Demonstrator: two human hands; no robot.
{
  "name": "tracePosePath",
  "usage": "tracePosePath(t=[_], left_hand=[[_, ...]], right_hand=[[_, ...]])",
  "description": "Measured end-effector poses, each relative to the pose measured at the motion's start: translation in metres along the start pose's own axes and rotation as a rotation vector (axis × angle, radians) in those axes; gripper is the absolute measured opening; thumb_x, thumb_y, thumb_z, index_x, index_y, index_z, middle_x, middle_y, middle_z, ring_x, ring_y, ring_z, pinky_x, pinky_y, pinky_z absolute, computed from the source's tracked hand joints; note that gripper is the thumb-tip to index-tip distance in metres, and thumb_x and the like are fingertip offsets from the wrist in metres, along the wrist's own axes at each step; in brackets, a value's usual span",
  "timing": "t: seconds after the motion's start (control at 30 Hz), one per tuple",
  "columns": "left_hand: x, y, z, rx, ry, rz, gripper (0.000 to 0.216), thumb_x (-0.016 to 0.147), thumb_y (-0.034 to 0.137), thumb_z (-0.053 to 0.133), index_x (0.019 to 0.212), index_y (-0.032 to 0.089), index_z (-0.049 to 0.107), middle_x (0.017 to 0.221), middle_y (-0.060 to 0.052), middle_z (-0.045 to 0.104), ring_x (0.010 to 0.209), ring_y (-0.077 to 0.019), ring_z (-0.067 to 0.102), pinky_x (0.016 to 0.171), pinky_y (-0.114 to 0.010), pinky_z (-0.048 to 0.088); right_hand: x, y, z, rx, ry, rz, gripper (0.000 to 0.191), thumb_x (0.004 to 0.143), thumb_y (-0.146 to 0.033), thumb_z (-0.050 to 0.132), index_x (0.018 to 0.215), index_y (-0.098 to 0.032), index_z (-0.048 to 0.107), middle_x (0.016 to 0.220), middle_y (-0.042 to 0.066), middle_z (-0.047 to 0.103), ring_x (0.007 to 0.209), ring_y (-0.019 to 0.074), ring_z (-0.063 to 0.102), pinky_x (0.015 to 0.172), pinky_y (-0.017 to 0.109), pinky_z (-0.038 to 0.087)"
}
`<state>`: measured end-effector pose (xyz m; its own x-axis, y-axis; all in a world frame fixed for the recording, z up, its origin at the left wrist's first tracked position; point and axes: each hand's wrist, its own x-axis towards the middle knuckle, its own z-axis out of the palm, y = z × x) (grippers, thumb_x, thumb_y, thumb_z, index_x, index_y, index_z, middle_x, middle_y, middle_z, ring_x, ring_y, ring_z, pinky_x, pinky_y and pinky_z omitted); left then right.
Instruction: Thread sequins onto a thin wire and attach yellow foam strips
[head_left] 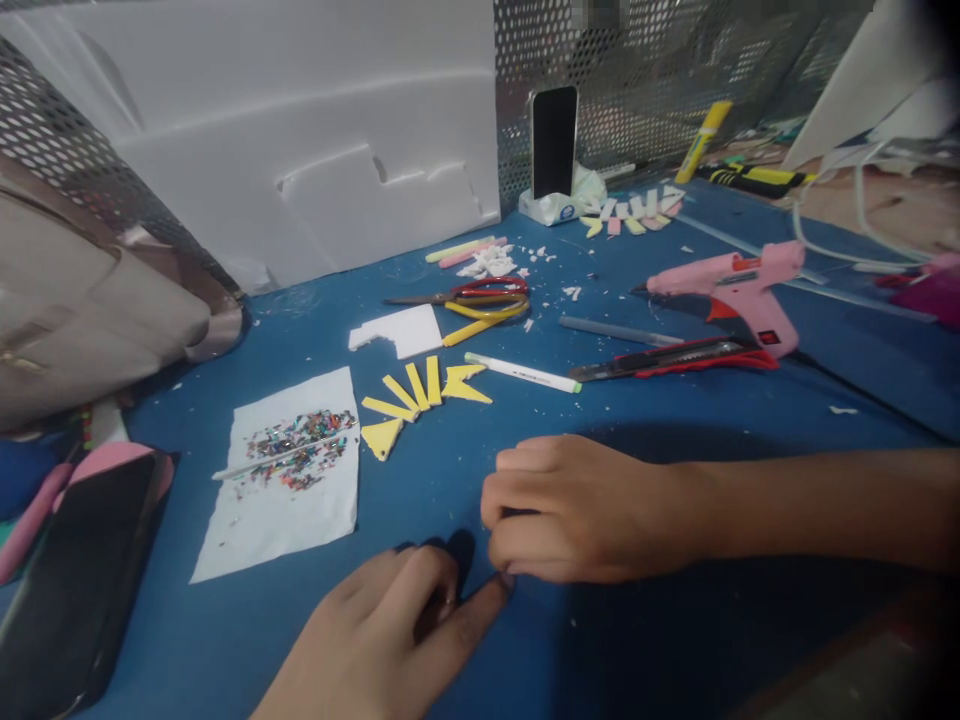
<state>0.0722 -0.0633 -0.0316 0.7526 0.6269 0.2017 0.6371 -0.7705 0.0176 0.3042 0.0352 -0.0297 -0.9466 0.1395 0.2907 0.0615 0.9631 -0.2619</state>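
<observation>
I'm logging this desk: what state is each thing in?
Left hand, half-curled
Right hand, curled
Propped phone, screen dark
Near phone, screen dark
Pink glue gun, on its side
Scissors, opening unclear
Red cutter, lying flat
White pen, lying flat
Sheet, unfolded, strewn with flakes
Yellow pieces, fanned out

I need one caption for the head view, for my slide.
Left hand and right hand close together over a blue table, before yellow pieces and a pink glue gun.

Dim, soft light; dark shadows beside right hand (585,510); sheen on white sheet (300,60); edges blurred, upper-right corner black.
</observation>
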Motion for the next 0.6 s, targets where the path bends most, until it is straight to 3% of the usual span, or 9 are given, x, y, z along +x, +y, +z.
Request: tracePosePath(t=[0.13,0.3,0.6], left_hand=[[0.000,-0.002,0.002,-0.024,-0.013,0.013,0.042,0.103,0.028,0.027,0.132,0.024,0.056,0.075,-0.003,0.058,0.057,-0.0127,0.058,0.050,-0.023,0.050],[0.001,-0.001,0.002,0.018,-0.002,0.005,0.039,0.102,0.020,0.032,0.131,0.026,0.057,0.076,-0.003,0.058,0.057,-0.0124,0.058,0.050,-0.022,0.049],[0.001,-0.002,0.003,0.001,-0.009,-0.002,0.041,0.102,0.022,0.030,0.135,0.026,0.054,0.077,-0.003,0.057,0.057,-0.0127,0.057,0.050,-0.024,0.049]], right_hand=[[0.001,0.003,-0.001,-0.004,-0.009,0.012,0.013,0.094,-0.023,0.051,0.085,-0.019,0.059,0.094,0.003,0.058,0.074,0.0160,0.042,0.069,0.030,0.031],[-0.002,0.014,-0.009,0.010,-0.037,0.039,0.010,0.092,-0.020,0.053,0.086,-0.018,0.060,0.094,0.003,0.059,0.078,0.0156,0.044,0.072,0.029,0.033],[-0.004,0.025,-0.024,0.045,-0.115,0.000,0.005,0.087,-0.019,0.057,0.088,-0.017,0.061,0.094,0.003,0.059,0.078,0.0158,0.046,0.071,0.030,0.032]])
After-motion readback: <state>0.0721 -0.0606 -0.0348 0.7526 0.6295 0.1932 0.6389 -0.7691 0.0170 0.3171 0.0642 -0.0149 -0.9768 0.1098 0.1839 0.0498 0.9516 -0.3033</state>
